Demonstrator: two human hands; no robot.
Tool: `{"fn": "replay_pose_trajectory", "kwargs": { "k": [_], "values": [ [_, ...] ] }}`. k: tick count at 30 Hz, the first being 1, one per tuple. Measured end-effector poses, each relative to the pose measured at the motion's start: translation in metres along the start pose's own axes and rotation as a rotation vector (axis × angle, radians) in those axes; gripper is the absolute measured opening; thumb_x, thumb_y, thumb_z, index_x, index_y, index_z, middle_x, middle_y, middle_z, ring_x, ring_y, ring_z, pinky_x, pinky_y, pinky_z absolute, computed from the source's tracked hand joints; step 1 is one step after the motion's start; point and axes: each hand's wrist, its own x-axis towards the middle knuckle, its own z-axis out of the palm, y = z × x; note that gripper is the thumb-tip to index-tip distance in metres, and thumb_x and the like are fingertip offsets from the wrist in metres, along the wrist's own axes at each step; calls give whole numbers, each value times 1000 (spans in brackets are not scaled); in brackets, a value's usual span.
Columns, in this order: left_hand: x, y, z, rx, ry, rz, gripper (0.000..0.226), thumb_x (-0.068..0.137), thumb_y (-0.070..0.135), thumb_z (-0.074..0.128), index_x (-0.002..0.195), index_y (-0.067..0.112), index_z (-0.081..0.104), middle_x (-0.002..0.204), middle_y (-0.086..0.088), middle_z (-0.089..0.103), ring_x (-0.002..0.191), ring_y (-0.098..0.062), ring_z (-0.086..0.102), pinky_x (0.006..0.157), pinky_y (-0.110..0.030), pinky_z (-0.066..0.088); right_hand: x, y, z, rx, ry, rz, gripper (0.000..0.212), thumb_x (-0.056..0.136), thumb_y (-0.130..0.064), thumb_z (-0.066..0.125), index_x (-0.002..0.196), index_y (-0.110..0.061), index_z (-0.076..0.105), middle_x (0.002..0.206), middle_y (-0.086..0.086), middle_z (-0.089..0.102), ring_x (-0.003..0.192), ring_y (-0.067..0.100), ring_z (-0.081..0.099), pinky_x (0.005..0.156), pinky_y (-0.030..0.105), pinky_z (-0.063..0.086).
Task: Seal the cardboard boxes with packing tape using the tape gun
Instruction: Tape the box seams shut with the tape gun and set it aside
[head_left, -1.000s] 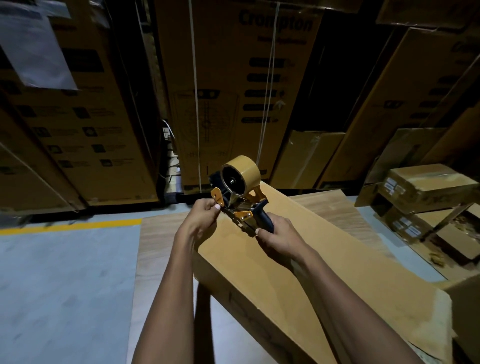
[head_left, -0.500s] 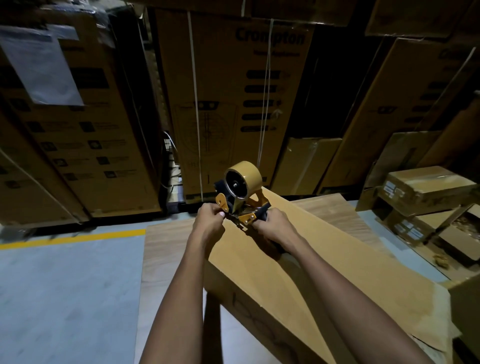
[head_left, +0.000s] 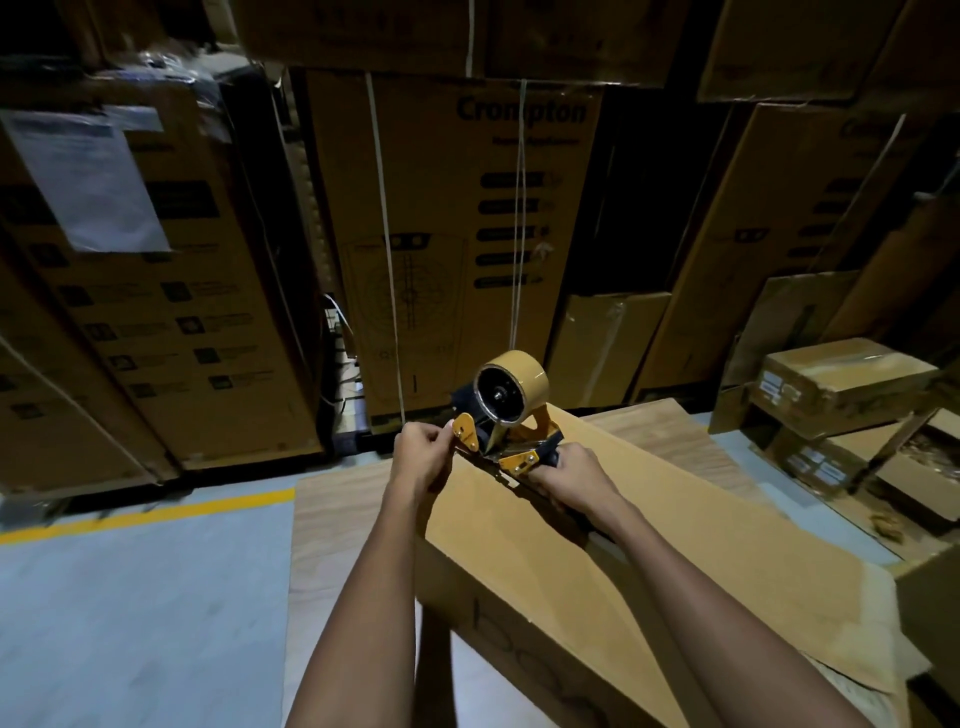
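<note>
A long cardboard box (head_left: 649, 551) lies slantwise on a wooden board, its top facing me. At the box's far end sits the yellow tape gun (head_left: 506, 415) with a roll of brown tape (head_left: 524, 382) on it. My right hand (head_left: 576, 480) grips the gun's dark handle. My left hand (head_left: 423, 457) pinches the gun's front end by the yellow side plate, where the tape leaves; the tape end itself is too small to make out. The gun's underside is down at the far end of the box top.
Tall printed cartons (head_left: 441, 249) stand stacked along the back, a paper sheet (head_left: 85, 176) stuck on the left one. Smaller labelled boxes (head_left: 836, 384) pile up at the right. A wooden board (head_left: 337, 519) lies under the box on a grey floor with a yellow line (head_left: 145, 514).
Both hands and the tape gun have moved away from me toward the box's far end, and the gun has come lower onto the box top. The grips stay the same.
</note>
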Motion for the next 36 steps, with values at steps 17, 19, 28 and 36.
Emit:
{"fn": "replay_pose_trajectory", "kwargs": {
  "k": [17, 19, 28, 36],
  "values": [
    [3, 6, 13, 313, 156, -24, 20, 90, 36, 72, 77, 21, 72, 83, 0, 71, 83, -25, 67, 75, -38, 57, -24, 14, -7, -182, 23, -26, 13, 92, -37, 75, 97, -26, 70, 86, -9, 70, 82, 7, 66, 65, 22, 47],
    [5, 8, 16, 341, 166, -40, 14, 92, 31, 71, 82, 22, 73, 88, -2, 72, 88, -27, 67, 80, -41, 56, -24, 11, -4, -188, 20, -20, 13, 92, -35, 75, 101, -26, 70, 88, -10, 71, 83, 6, 66, 66, 22, 48],
    [9, 15, 26, 406, 180, -68, 24, 88, 42, 74, 80, 20, 68, 85, -2, 68, 85, -26, 61, 89, -42, 37, -41, 17, -22, -159, 39, 3, 12, 92, -37, 74, 88, -27, 69, 81, -9, 71, 78, 7, 66, 66, 21, 46],
    [1, 4, 34, 587, 226, 311, 21, 93, 40, 68, 105, 23, 66, 93, 1, 70, 89, -21, 62, 84, -41, 40, -56, 37, -33, -148, 21, 24, 13, 90, -31, 77, 84, -24, 67, 75, -4, 69, 69, 8, 64, 61, 22, 44]
  ]
}}
